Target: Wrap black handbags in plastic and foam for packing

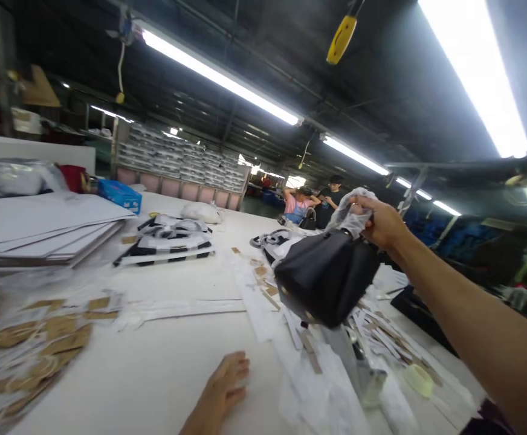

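to your left in the frame lie stacked white boards (41, 220), a blue box (119, 196) just beyond; a yellow handle (341, 40) hangs at the top, right of centre.

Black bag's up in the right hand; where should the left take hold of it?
Probably the lower edge of the black bag, from below left: the right hand grips the white wrapping at its top, and the bag hangs tilted, that edge nearest the left hand.

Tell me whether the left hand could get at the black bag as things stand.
Probably yes: the left hand seems to hold nothing, and the black bag hangs from the right hand, ahead and to the right, with nothing visibly blocking the space between.
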Available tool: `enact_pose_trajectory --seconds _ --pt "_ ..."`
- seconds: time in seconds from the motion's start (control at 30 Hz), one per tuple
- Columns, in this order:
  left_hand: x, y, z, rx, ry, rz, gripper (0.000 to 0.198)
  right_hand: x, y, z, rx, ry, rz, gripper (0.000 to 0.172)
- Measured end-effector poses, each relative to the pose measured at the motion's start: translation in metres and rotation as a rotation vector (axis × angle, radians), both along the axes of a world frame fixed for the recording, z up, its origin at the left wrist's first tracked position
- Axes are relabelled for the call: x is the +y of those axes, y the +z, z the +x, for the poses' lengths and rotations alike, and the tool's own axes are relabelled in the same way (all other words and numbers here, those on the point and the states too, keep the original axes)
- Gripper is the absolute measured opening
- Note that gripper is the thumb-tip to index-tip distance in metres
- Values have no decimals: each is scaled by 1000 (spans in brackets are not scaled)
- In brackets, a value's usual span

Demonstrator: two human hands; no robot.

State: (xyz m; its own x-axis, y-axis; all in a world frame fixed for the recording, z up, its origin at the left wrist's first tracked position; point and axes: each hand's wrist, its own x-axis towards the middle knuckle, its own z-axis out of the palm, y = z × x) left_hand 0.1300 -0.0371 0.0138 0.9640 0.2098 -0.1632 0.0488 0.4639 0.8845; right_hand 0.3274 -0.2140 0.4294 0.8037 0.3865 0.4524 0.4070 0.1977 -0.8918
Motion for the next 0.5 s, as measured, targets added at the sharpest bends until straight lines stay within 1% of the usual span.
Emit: enact_pose_trajectory --seconds 0.07,0.17,0.23,0.3,0.33,0.4,0.47,0.5 --pt "0 8 -7 -61 -67 -107 92 4 -6 -33 24 91 -25 10" --pt "-5 18 -24 -137 -133 -224 93 8 -17 -78 51 209 -47 8" --pt "-7 23 -35 -224 -152 -298 90 6 -26 -102 50 269 -53 8" --pt "-4 27 -43 -330 -156 -381 83 2 -36 -120 49 290 -73 11" --pt "-1 28 -46 -364 -147 -431 80 0 -43 -126 54 281 -91 13" --pt "8 28 -49 -370 -93 -532 75 -3 -61 -132 64 221 -163 20" --pt "17 27 -48 -309 0 -596 69 -4 -88 -133 16 96 -272 28" --pt "21 25 -47 -280 54 -606 64 -4 -105 -132 -34 24 -348 33"
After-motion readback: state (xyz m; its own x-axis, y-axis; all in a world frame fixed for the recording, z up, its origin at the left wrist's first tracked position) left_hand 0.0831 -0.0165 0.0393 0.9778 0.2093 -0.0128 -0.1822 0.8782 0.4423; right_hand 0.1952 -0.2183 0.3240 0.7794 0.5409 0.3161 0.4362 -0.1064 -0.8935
